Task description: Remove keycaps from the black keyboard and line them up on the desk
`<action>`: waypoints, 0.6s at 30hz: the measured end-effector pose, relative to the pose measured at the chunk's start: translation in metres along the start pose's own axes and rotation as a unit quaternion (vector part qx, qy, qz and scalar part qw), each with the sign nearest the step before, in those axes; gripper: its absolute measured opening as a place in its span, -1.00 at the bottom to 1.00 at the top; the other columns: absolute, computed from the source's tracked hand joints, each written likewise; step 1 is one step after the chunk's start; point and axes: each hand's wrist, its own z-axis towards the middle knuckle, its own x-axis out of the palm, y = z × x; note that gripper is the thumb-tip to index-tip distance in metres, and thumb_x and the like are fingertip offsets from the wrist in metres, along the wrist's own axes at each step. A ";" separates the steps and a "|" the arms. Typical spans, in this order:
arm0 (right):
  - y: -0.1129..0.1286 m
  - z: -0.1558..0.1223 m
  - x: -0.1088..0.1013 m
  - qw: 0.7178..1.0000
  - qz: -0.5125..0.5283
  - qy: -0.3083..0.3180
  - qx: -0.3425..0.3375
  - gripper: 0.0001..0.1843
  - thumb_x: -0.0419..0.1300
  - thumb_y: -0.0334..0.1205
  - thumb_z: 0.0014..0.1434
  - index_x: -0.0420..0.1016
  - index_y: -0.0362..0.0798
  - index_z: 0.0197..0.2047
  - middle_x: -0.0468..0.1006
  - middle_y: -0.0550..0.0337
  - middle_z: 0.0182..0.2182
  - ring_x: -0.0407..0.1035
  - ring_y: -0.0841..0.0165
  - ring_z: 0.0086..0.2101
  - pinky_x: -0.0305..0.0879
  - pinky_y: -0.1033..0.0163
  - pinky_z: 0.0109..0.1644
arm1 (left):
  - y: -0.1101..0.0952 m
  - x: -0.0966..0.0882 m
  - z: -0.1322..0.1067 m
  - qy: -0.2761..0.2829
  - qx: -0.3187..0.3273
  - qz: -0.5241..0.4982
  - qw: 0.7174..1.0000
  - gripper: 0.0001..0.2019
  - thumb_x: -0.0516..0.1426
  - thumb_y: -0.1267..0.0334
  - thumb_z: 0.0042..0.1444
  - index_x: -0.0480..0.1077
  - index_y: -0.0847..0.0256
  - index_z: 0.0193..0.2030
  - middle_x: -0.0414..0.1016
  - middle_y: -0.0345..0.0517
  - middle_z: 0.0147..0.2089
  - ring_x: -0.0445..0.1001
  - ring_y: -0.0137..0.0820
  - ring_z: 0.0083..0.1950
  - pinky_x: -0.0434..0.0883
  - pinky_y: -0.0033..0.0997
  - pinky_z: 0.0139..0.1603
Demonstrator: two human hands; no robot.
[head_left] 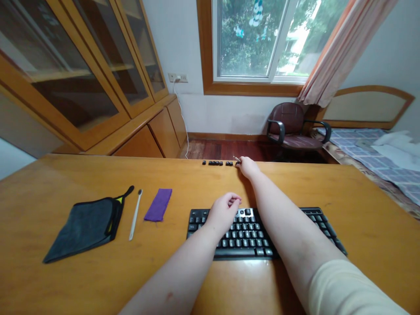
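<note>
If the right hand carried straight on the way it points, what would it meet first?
Probably nothing on the desk: the right hand is at its far edge, the row of keycaps lying to its left. Beyond looks free; the chair stands farther off, depth unclear.

L hand [225,211] loosely curled, palm down, L forearm angled in from lower left; R arm stretched fwd, elbow nearly straight, R hand [248,166] well ahead of L, fingertips pinched together.

perhaps a tiny metal tool [236,158] in the right hand [247,166], keyboard [243,238] middle under both forearms
</note>
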 end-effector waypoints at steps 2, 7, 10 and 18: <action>0.001 0.002 0.000 1.000 0.001 0.001 0.000 -0.78 0.12 -0.13 0.17 0.41 -0.06 -0.17 0.46 0.01 -0.18 0.35 0.25 -0.18 0.18 0.27 -0.18 | 0.001 0.001 0.000 -0.001 0.001 0.003 1.000 -0.79 0.02 0.18 0.11 0.43 0.19 -0.26 0.52 -0.15 -0.29 0.45 -0.39 -0.27 0.37 -0.39 -0.18; 0.005 0.003 0.002 1.000 0.005 -0.001 -0.001 -0.78 0.12 -0.15 0.18 0.42 -0.07 -0.16 0.45 0.01 -0.18 0.35 0.28 -0.19 0.18 0.28 -0.17 | 0.002 0.001 0.000 -0.007 0.006 0.004 1.000 -0.79 0.02 0.16 0.11 0.43 0.19 -0.27 0.52 -0.15 -0.31 0.45 -0.39 -0.28 0.38 -0.39 -0.19; 0.005 0.003 0.004 1.000 0.010 -0.005 -0.005 -0.78 0.11 -0.16 0.18 0.43 -0.07 -0.15 0.44 0.01 -0.18 0.35 0.28 -0.19 0.19 0.27 -0.17 | 0.001 0.000 0.000 -0.002 0.004 0.010 1.000 -0.79 0.02 0.17 0.11 0.43 0.19 -0.28 0.52 -0.14 -0.30 0.46 -0.38 -0.28 0.38 -0.38 -0.19; 0.004 0.004 0.007 0.999 0.029 -0.015 -0.013 -0.78 0.13 -0.17 0.17 0.44 -0.07 -0.15 0.45 0.01 -0.18 0.35 0.28 -0.18 0.19 0.26 -0.15 | 0.000 0.001 0.000 0.005 0.006 0.014 1.000 -0.80 0.02 0.18 0.12 0.43 0.19 -0.28 0.52 -0.14 -0.30 0.46 -0.38 -0.27 0.38 -0.39 -0.19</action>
